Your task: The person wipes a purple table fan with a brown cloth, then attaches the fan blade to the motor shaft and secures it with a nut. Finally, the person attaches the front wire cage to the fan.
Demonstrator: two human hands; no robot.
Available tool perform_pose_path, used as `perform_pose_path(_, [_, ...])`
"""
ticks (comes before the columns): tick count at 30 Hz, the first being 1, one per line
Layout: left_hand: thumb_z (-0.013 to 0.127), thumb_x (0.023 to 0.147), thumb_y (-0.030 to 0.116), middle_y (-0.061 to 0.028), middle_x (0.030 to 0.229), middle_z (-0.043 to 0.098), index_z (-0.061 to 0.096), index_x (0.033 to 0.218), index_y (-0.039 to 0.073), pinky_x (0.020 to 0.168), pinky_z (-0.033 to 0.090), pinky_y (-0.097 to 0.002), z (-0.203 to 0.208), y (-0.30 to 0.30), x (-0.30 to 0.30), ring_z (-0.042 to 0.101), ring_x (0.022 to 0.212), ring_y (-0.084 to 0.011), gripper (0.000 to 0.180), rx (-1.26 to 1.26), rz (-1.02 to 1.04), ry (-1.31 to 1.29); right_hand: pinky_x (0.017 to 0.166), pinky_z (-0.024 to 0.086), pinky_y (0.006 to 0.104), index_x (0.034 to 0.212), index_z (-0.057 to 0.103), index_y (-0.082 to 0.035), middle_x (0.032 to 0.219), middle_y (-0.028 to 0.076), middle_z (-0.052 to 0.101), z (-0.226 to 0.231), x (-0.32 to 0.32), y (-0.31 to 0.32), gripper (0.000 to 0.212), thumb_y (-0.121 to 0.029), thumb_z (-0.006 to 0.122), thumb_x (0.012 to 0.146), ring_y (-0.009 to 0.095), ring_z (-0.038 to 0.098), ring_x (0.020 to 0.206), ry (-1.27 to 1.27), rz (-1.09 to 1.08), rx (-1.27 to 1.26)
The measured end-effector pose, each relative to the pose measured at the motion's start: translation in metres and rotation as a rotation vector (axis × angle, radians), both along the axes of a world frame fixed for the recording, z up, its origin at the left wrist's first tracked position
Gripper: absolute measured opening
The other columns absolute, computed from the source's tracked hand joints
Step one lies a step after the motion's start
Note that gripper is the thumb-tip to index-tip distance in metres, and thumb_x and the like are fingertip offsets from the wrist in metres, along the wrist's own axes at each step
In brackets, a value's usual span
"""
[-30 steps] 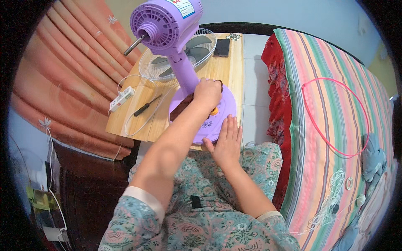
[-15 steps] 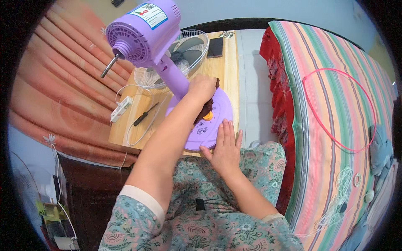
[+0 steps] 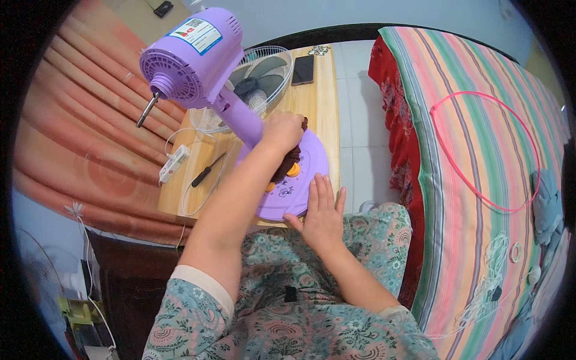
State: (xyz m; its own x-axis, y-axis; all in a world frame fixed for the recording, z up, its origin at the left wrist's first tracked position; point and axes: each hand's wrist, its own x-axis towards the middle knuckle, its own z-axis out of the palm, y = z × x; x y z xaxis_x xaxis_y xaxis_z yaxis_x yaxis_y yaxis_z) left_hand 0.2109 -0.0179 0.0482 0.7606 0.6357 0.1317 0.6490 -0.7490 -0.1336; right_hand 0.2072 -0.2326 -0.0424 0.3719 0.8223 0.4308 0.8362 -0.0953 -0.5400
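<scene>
L hand: fist curled round a dark brown bunched cloth (image 3: 288, 165); L hand (image 3: 283, 132) knuckles up, just beside the post.
L arm: reaches fwd from lower L, elbow slightly bent, forearm crossing over the tabletop (image 3: 321, 90) edge.
R hand: R hand (image 3: 322, 217) flat, palm down, fingers spread, tips on near R rim of base; thumb out to L.
Fan: purple plastic fan stand (image 3: 240, 120) w/ round base, upright on tabletop nr wearer; motor head up L, bare metal shaft pointing down-L.
Cloth: on base, nr orange knobs (image 3: 293, 170).
</scene>
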Motion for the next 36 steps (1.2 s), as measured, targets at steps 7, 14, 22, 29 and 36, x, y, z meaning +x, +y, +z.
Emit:
perform_pose_path(7, [0.061, 0.069, 0.01, -0.0075, 0.083, 0.069, 0.071, 0.085, 0.01, 0.074, 0.051, -0.0389, 0.0, -0.059, -0.011, 0.062, 0.082, -0.0272, 0.019, 0.022, -0.431, -0.032, 0.112, 0.019, 0.0579, 0.133, 0.037, 0.009, 0.143, 0.02, 0.035, -0.002, -0.005, 0.002, 0.097, -0.057, 0.07, 0.069, 0.033, 0.029, 0.137, 0.065, -0.034, 0.076])
perform_pose_path(14, [0.067, 0.068, 0.017, 0.0022, 0.091, 0.066, 0.067, 0.089, 0.011, 0.07, 0.045, -0.0327, -0.003, -0.115, -0.067, 0.057, 0.089, -0.0186, 0.022, 0.108, -0.57, -0.082, 0.11, 0.021, 0.0599, 0.137, 0.024, 0.002, 0.143, 0.021, 0.028, -0.01, -0.009, 0.014, 0.1, -0.031, 0.083, 0.062, 0.039, 0.029, 0.135, 0.15, -0.228, 0.26])
perform_pose_path(22, [0.07, 0.063, 0.003, 0.0007, 0.115, 0.065, 0.066, 0.113, 0.011, 0.085, 0.048, -0.0349, -0.003, -0.127, -0.178, 0.056, 0.093, -0.0217, 0.051, -0.058, -0.375, -0.256, 0.112, 0.017, 0.0577, 0.143, 0.034, -0.005, 0.152, 0.012, 0.029, 0.014, -0.007, 0.008, 0.111, -0.049, 0.084, 0.054, 0.035, 0.022, 0.142, 0.002, -0.064, -0.077])
perform_pose_path(29, [0.065, 0.066, 0.004, -0.0081, 0.112, 0.065, 0.069, 0.103, 0.003, 0.081, 0.049, -0.0343, -0.029, -0.108, -0.22, 0.057, 0.091, -0.0233, 0.037, 0.154, -0.122, -0.36, 0.114, 0.019, 0.0515, 0.141, 0.032, 0.002, 0.15, 0.019, 0.031, 0.007, -0.009, 0.01, 0.109, -0.051, 0.081, 0.059, 0.033, 0.028, 0.14, -0.012, -0.016, 0.001])
perform_pose_path(36, [0.064, 0.07, 0.013, -0.0053, 0.1, 0.064, 0.068, 0.096, 0.005, 0.074, 0.051, -0.0349, -0.027, -0.161, -0.133, 0.056, 0.086, -0.023, 0.028, 0.063, -0.238, -0.316, 0.113, 0.022, 0.0509, 0.14, 0.033, 0.003, 0.149, 0.02, 0.032, -0.013, -0.001, 0.012, 0.098, -0.042, 0.079, 0.065, 0.033, 0.031, 0.138, -0.179, -0.052, -0.005])
